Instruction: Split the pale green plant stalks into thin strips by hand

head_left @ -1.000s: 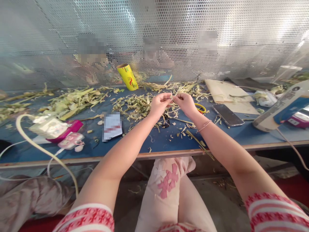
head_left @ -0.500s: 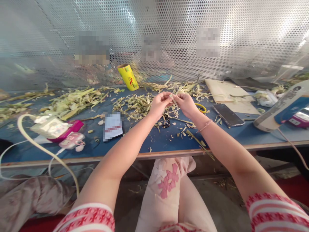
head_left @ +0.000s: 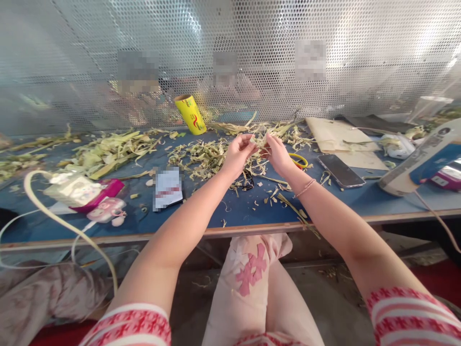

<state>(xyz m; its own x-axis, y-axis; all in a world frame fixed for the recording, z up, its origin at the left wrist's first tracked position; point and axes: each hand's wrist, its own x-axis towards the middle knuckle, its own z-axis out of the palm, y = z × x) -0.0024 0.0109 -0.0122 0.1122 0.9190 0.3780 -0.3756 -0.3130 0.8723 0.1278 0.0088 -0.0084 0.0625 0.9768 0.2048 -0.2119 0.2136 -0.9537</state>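
Observation:
Over the blue table, my left hand pinches a small pale piece of dried leaf between thumb and fingertips. Close beside it, my right hand has its thumb and fingers closed on pale leaf strip too, with a narrow gap between the two hands. Whether both hold one same strip I cannot tell. Around and behind them lies a loose heap of dried leaf scraps, greenish and straw-coloured. A yellow ring-shaped handle shows just right of my right wrist.
Behind stands a perforated metal panel with a yellow tube before it. A phone, cardboard and a large bottle are at right. Leaf strips, a cable and a small screen are at left.
My hands have drawn slightly apart at the fingertips, where they were touching before. The right fingers have turned upward. The things on the table have stayed in place.

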